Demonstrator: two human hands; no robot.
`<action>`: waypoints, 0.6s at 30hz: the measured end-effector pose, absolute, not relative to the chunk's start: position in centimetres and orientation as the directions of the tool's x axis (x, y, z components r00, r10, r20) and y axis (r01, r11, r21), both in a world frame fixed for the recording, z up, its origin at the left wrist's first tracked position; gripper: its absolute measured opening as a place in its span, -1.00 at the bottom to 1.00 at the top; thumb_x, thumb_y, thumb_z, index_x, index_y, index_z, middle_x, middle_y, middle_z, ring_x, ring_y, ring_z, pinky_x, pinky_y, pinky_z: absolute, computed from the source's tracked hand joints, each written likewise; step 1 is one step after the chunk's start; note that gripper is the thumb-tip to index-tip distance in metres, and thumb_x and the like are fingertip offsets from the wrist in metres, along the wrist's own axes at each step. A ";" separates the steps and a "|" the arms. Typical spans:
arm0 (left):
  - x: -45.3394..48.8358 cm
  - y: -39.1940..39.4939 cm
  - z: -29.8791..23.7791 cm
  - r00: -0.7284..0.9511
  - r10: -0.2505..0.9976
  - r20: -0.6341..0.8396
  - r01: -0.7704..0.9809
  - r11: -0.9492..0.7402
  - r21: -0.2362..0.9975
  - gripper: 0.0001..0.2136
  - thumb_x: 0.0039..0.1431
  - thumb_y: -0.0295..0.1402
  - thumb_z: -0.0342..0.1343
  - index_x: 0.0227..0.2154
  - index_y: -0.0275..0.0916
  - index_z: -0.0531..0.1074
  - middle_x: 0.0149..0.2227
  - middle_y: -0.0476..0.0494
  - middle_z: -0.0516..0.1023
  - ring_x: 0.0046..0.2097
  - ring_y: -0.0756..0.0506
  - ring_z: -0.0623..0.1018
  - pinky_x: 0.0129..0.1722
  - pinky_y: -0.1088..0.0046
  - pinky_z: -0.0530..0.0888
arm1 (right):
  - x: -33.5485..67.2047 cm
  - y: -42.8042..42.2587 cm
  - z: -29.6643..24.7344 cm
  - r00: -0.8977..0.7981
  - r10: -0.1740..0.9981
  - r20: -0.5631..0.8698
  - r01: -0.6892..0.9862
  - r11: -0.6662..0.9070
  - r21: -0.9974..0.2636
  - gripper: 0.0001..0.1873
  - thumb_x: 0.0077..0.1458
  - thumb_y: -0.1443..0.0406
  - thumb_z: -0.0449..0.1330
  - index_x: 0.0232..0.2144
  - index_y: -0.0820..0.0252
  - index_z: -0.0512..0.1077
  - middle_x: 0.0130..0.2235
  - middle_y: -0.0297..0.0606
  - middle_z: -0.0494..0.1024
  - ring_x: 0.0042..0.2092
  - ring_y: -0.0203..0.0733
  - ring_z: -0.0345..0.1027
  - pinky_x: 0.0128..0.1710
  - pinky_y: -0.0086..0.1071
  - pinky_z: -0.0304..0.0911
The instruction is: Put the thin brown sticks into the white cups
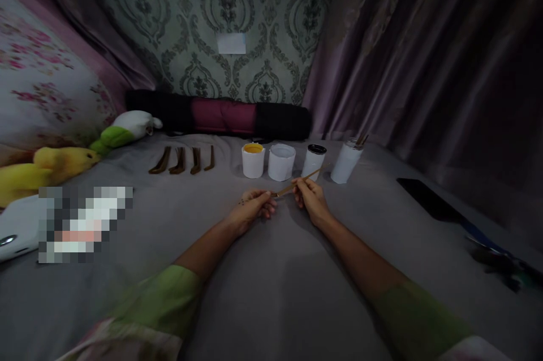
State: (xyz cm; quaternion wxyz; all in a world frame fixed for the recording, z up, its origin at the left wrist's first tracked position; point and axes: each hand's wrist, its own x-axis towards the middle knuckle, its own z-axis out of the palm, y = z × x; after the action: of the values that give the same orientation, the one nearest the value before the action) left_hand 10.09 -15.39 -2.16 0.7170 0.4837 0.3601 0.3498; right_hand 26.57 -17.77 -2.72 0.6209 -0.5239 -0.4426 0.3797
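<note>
My left hand [254, 206] is closed, its thumb and fingers pinching a small brown piece [275, 195] that they mostly cover. In my right hand [311, 197] is a slim paintbrush [314, 172], its handle pointing up and right past the fingers. Between the two hands a thin brown strip shows; I cannot tell where brush and piece meet. Just beyond stand a white cup of yellow paint [253, 166], a white cup with pale contents [281, 164], a white container with a black top surface [313, 164] and a taller white container [344, 166] with brushes in it.
Several brown bent pieces [177, 160] are lined up left of the cups. A phone [428, 198] and a blue strap with keys [487, 245] lie at right. At left are plush toys [63, 162] and a white device [21, 225]. Behind lies a black and maroon roll [224, 116].
</note>
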 end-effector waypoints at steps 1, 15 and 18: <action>10.1 -15.4 -2.1 0.509 0.838 -0.198 -0.153 0.314 0.937 -0.89 0.10 -0.41 0.01 -0.35 -0.37 0.35 -0.50 -0.11 0.46 -0.56 0.10 0.41 -0.63 0.62 0.31 | 26.5 -17.8 -2.7 0.320 0.936 0.151 -0.001 0.159 -0.987 -0.65 -0.08 0.04 0.08 -0.41 0.22 0.34 -0.57 -0.42 0.29 -0.65 -0.47 0.06 -0.77 -0.57 -0.07; 9.7 -15.3 -2.0 0.581 0.762 -0.287 -0.158 0.451 0.878 -0.87 0.07 -0.55 -0.01 -0.31 -0.38 0.40 -0.43 -0.15 0.50 -0.49 0.10 0.43 -0.53 0.62 0.34 | 26.5 -17.8 -3.0 0.265 0.948 0.176 0.030 0.175 -0.984 -0.68 -0.03 0.07 0.06 -0.40 0.21 0.36 -0.57 -0.44 0.28 -0.68 -0.50 0.05 -0.77 -0.57 -0.08; 9.5 -15.2 -1.9 0.595 0.747 -0.296 -0.152 0.467 0.871 -0.87 0.06 -0.55 0.00 -0.33 -0.38 0.41 -0.42 -0.16 0.50 -0.49 0.10 0.43 -0.53 0.63 0.35 | 26.5 -17.8 -2.9 0.270 0.948 0.166 0.027 0.165 -0.986 -0.68 -0.05 0.07 0.07 -0.41 0.21 0.36 -0.58 -0.44 0.28 -0.67 -0.48 0.06 -0.77 -0.56 -0.08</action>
State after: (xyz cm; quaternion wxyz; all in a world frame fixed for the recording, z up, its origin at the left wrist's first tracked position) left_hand 9.52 -15.24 -1.91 0.7833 0.4292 0.3465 0.2869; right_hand 26.47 -17.81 -2.93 0.6032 -0.5210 -0.4678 0.3820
